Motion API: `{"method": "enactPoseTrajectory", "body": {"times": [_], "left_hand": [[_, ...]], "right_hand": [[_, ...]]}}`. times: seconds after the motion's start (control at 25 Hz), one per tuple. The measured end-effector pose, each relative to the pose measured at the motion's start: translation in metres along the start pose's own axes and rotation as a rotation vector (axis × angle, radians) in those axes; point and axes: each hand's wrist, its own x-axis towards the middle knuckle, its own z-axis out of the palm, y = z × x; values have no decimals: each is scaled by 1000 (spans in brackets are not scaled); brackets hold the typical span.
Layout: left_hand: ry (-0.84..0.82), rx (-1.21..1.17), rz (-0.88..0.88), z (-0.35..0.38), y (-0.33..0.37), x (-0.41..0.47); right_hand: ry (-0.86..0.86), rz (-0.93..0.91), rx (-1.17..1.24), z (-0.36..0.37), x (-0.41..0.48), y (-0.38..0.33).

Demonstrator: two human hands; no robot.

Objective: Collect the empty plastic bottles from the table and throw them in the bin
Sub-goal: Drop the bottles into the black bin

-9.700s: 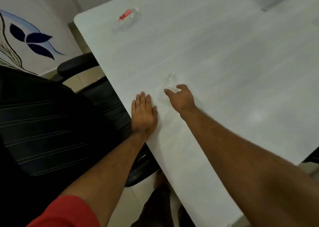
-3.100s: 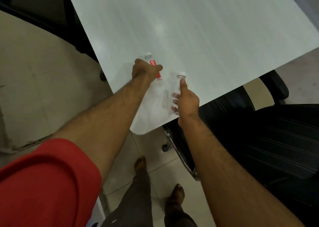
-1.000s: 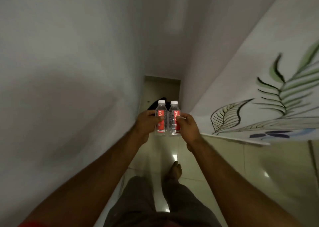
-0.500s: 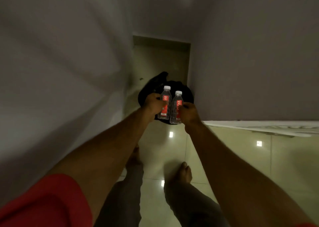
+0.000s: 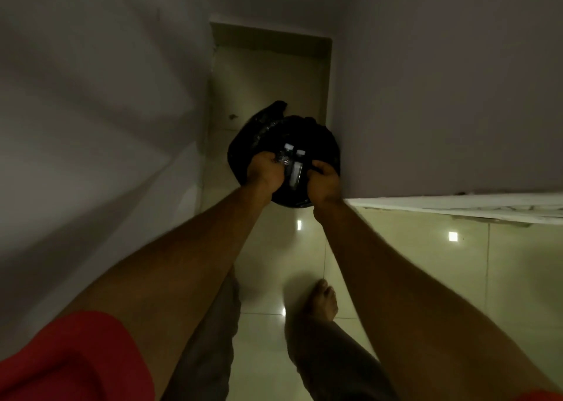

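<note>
Two small clear plastic bottles with white caps hang side by side over the mouth of a black-bagged bin (image 5: pixel 323 144) that stands on the floor in a narrow corner. My left hand (image 5: pixel 264 172) is closed on the left bottle (image 5: pixel 285 156). My right hand (image 5: pixel 325 178) is curled at the right bottle (image 5: pixel 297 169), whose pale label faces up. Both hands are knuckles up, just above the bin's near rim. The light is dim and the bottles' lower ends are lost against the black bag.
Grey walls close in on the left and right of the bin. A white skirting edge (image 5: pixel 451 207) runs along the right wall. The glossy tiled floor (image 5: pixel 396 263) lies below, with my bare feet (image 5: pixel 324 300) on it.
Over the last second I have closed in on the bin. Both hands with the bottles have dropped from in front of it to its mouth. The red labels no longer show.
</note>
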Motion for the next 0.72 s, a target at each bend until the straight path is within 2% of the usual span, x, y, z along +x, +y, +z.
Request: {"method": "enactPoseTrajectory", "body": {"times": [0.08,0.24,0.4,0.52,0.72], "left_hand": [[12,-34,16,-10,14,-37],[41,-201,40,-33,49,-141],[60,-189,130,-59,71,-250],[-6,-180,211,-72,93,-345],[-105,-113,377,-69,120,-490]], "right_hand": [[-15,-44,-65,-3,-25,-3],[-42,-79,-31,-22,-103,-28],[-91,-138,17,-57,-218,-67],[-96,-176,111,-97,-306,-93],[7,-236,244,-191,-450,-112]]}}
